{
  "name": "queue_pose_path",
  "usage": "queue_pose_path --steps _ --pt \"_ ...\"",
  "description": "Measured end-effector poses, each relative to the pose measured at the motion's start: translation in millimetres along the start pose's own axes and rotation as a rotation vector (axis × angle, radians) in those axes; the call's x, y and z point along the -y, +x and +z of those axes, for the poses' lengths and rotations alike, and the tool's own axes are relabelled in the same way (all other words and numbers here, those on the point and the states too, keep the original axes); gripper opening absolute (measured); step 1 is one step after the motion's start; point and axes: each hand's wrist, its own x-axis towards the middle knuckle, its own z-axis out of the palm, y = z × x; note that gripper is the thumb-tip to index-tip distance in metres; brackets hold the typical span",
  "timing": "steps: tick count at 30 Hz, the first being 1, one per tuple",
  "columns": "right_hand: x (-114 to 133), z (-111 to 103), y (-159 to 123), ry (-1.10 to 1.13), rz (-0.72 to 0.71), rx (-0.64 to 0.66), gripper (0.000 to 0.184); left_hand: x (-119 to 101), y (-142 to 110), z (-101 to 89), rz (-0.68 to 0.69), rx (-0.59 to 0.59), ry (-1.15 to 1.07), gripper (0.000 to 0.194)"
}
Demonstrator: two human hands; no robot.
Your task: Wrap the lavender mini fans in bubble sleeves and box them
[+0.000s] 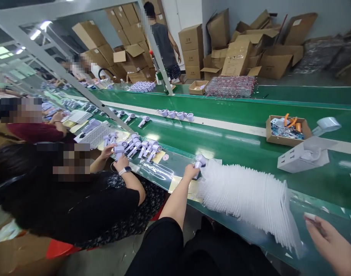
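My left hand [190,171] is closed around a pale lavender handheld fan [200,160], its round head pointing away from me. Just right of it lies a long row of white, translucent padded sleeves [244,188], packed upright against each other and leaning over at the right end. My right hand [329,239] hovers past that end, apart from the row, its fingers loosely extended. A small white piece [310,216] covers or sits at one fingertip; I cannot tell which. Yellowish paper [175,184] lies under and beside my left wrist.
At my left a co-worker's hands [122,163] hold a similar fan beside several more fans [149,149]. Fans [177,115] line the green belt [221,134]. Ahead stand a small-parts carton [281,138], a white box [302,157] and a tape roll [329,123]. A slanted metal post [106,111] crosses the left.
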Motion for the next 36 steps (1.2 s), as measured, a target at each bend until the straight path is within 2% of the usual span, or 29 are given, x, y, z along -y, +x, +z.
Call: queue_pose_path --steps 2,4,6,7,8,9,10,12,13,14,15,16,18,20,21,22,23,25,27,29,31,33,36 --pt "13 0 -15 0.051 0.042 0.032 0.024 -4 -11 -18.4 0.038 -0.119 -0.008 0.028" --pt "32 1 -27 0.151 0.064 0.044 0.030 -18 -27 -31.0 0.096 -0.216 -0.064 0.033" --pt "55 4 -38 0.315 0.090 0.064 0.038 -43 -49 -27.4 0.212 -0.212 -0.276 0.034" --pt "66 6 -42 0.455 0.096 0.092 0.041 -58 -64 -17.5 0.276 -0.141 -0.433 0.035" --pt "76 8 -46 0.643 0.105 0.098 0.043 -75 -82 -2.2 0.332 -0.023 -0.598 0.035" --pt "85 11 -49 0.829 0.136 0.202 0.043 -92 -102 17.7 0.370 0.134 -0.735 0.036" --pt "90 12 -51 1.000 0.156 0.343 0.042 -107 -123 40.9 0.381 0.317 -0.809 0.038" --pt "92 11 -53 1.253 0.181 0.506 0.041 -132 -168 90.5 0.400 0.610 -0.793 0.040" --pt "88 7 -54 1.328 0.196 0.508 0.042 -141 -189 113.6 0.437 0.729 -0.714 0.042" --pt "80 2 -55 1.374 0.218 0.454 0.043 -147 -207 133.9 0.507 0.798 -0.604 0.042" --pt "70 -6 -57 1.398 0.245 0.374 0.045 -152 -221 150.8 0.605 0.810 -0.472 0.042" --pt "58 -15 -60 1.407 0.273 0.298 0.045 -154 -233 164.3 0.734 0.766 -0.320 0.042" --pt "30 -37 -70 1.397 0.320 0.174 0.044 -156 -247 183.6 1.063 0.576 0.038 0.044" --pt "2 -58 -83 1.360 0.361 0.113 0.040 -156 -255 199.0 1.401 0.395 0.422 0.038" --pt "-11 -68 -91 1.342 0.387 0.107 0.038 -156 -258 206.9 1.521 0.363 0.609 0.032" --pt "-23 -76 -99 1.330 0.416 0.117 0.037 -157 -260 215.1 1.584 0.369 0.771 0.024" --pt "-34 -82 -106 1.329 0.448 0.138 0.036 -158 -262 223.1 1.590 0.394 0.898 0.016" --pt "-54 -89 -119 1.363 0.514 0.187 0.035 -164 -264 235.3 1.495 0.443 1.038 0.012" --pt "-69 -91 -130 1.410 0.580 0.199 0.034 -174 -263 239.0 1.390 0.444 1.021 0.013" --pt "-76 -89 -137 1.449 0.625 0.219 0.032 -186 -258 234.3 1.274 0.421 0.863 0.018" --pt "-72 -85 -139 1.476 0.627 0.286 0.031 -197 -251 226.2 1.090 0.419 0.628 0.020" --pt "-58 -82 -137 1.500 0.570 0.388 0.032 -204 -245 220.4 0.929 0.429 0.445 0.013" --pt "-29 -79 -125 1.494 0.466 0.497 0.036 -205 -243 220.0 0.795 0.525 0.231 0.006"
